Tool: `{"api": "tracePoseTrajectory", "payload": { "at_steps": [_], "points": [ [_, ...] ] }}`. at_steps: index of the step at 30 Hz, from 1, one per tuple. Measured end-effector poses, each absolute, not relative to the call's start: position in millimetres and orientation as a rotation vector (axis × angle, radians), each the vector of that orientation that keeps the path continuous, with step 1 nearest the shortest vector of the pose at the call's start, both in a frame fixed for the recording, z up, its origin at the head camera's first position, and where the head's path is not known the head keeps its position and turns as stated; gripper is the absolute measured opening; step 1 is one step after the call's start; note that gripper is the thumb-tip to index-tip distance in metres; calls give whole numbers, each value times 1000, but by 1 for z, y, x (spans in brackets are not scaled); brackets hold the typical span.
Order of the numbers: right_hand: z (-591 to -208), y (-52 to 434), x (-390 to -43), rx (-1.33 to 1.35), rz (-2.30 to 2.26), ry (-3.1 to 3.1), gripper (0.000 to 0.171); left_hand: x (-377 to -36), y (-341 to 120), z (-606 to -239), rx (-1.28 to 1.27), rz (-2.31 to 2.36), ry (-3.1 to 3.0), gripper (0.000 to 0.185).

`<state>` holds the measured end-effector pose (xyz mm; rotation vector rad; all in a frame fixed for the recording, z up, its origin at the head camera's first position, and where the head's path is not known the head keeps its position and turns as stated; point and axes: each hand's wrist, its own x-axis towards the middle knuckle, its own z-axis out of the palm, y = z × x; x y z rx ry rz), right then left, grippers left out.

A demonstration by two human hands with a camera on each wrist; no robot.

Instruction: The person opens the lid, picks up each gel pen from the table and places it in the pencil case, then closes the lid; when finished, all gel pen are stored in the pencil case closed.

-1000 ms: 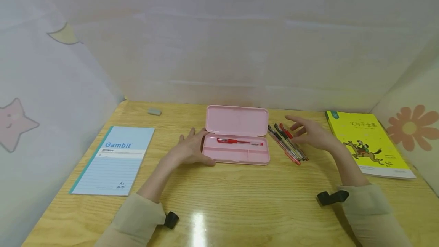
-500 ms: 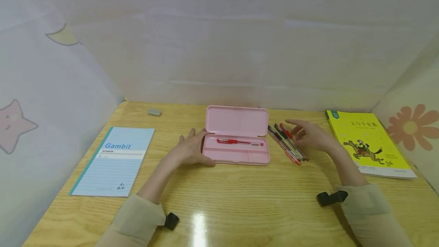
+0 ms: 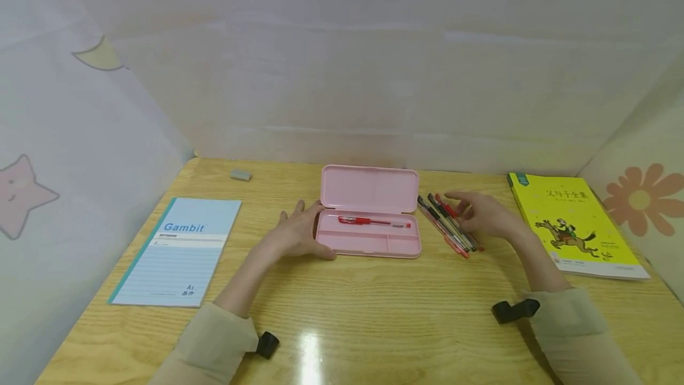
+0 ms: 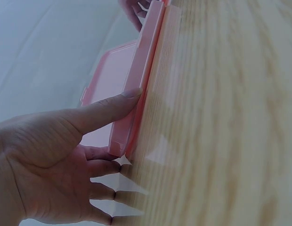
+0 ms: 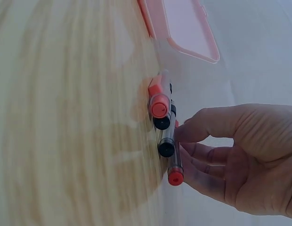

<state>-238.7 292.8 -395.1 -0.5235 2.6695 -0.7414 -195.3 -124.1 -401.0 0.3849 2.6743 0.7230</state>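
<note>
My left hand (image 3: pixel 295 232) lies flat on the bench (image 3: pixel 374 314), fingers straight, thumb pressed against the left end of the open pink case (image 3: pixel 367 241). 1 red pen (image 3: pixel 369 220) lies inside it. My right hand (image 3: pixel 486 214) rests on the loose pens (image 3: pixel 447 224) just right of the case, thumb and fingers touching them; I cannot tell if it grips any.

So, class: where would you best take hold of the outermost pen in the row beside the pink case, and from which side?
Pinch the outermost pen at mid-barrel, coming from above and the right, where the right hand already is. It lies flat against its neighbours in the pens, so only its top and right flank are free.
</note>
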Motion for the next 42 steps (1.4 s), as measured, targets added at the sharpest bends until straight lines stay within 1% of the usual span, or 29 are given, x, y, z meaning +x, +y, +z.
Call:
{"api": "tracePoseTrajectory", "payload": {
  "at_steps": [8, 12, 18, 24, 31, 36, 42],
  "points": [
    [-393, 291, -237, -508, -734, 2716, 66, -196, -124, -402, 380, 729, 2673, 106],
    [-391, 290, -235, -483, -783, 2745, 66, -196, -124, -402, 382, 732, 2674, 106],
    [-388, 290, -236, -426, -852, 2815, 60, -195, -124, -401, 370, 726, 2669, 106],
    [-383, 287, -235, -417, -955, 2949, 58, -196, -124, -401, 375, 729, 2672, 106],
    [-383, 279, -232, -450, -1210, 3072, 54, -195, -123, -403, 384, 717, 2673, 106],
    [-380, 269, -232, -437, -1298, 3128, 55, -195, -124, -402, 383, 718, 2676, 106],
    [-373, 253, -235, -531, -1476, 3084, 56, -196, -124, -402, 391, 723, 2682, 106]
  ]
}}
